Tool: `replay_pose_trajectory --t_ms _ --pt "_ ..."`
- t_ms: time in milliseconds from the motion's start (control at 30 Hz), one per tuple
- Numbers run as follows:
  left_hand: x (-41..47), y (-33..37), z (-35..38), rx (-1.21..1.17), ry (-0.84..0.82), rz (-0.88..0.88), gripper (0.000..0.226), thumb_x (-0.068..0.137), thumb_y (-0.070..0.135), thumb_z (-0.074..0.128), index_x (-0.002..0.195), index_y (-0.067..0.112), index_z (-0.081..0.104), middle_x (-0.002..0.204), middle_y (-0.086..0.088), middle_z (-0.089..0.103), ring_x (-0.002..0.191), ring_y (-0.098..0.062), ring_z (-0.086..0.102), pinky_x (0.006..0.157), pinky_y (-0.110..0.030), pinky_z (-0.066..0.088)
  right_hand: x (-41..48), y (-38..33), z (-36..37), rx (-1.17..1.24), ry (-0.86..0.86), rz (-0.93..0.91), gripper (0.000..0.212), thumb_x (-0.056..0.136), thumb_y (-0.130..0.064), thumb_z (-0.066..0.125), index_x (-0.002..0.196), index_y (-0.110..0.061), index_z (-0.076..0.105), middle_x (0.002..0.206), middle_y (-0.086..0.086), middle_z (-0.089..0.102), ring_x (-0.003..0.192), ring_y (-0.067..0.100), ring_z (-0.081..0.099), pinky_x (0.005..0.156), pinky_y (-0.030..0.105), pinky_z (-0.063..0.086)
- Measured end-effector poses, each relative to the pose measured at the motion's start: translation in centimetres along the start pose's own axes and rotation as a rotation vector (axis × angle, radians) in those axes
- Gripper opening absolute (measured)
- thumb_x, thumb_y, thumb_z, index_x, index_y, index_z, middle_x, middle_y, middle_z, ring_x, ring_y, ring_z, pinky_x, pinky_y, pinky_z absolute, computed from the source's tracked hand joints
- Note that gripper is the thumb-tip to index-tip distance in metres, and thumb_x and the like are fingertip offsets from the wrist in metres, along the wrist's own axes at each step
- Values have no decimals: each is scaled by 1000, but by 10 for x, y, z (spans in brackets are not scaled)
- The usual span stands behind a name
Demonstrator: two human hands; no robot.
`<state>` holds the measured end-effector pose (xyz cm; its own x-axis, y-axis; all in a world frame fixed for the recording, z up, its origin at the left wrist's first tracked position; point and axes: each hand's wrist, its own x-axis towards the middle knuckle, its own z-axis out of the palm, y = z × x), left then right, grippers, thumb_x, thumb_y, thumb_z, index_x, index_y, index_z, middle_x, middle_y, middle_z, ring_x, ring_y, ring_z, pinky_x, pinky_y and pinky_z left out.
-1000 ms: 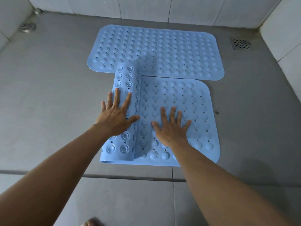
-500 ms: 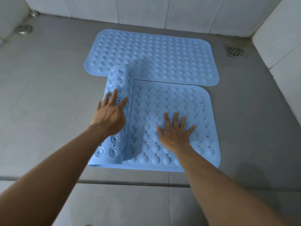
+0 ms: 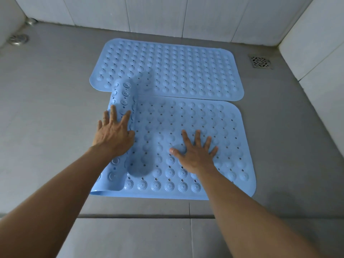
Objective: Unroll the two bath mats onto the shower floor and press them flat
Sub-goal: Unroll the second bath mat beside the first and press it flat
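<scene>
Pressing flat with fingers spread, the right hand point(image 3: 195, 152) is resting palm-down on the near mat point(image 3: 214, 131), gripping nothing. The left hand point(image 3: 113, 133) is lying open over the roll point(image 3: 122, 97), the mat's still-curled left end, fingers splayed across it. Both mats are lying on the grey floor point(image 3: 46, 118); the far mat point(image 3: 167, 67) is sitting flat, its near edge touching the near mat's far edge.

Light blue bumpy, hole-dotted bath mats point(image 3: 186, 127), plain grey floor point(image 3: 46, 108)
</scene>
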<state>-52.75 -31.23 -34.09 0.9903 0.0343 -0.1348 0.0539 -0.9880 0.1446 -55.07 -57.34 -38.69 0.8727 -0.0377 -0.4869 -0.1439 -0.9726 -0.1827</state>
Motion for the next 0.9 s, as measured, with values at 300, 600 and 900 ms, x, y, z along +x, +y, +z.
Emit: replay_pose_trajectory --t_ms 300,600,900 --pt "-6 -21 24 188 -54 23 83 94 57 41 159 25 0 164 -12 -18 151 -39 -6 118 -62 11 3 -16 0 -14 -7 -33 92 76 -94 14 151 -51 -17 162 12 -30 146 41 -28 109 75 -13" --pt "-10 -37 13 -19 -75 -115 77 97 27 43 159 21 -2 164 -10 -9 129 -47 39 102 -49 39 10 -17 6 -39 10 -58 101 68 -99 16 149 -53 -22 162 7 -31 145 45 -29 109 75 -11" --pt "-11 -58 12 190 29 -136 74 86 23 54 152 17 22 154 -12 21 125 -37 37 98 -48 39 12 -13 -2 -72 -33 -75 100 69 -99 18 148 -53 -24 161 6 -32 146 44 -28 110 74 -11"
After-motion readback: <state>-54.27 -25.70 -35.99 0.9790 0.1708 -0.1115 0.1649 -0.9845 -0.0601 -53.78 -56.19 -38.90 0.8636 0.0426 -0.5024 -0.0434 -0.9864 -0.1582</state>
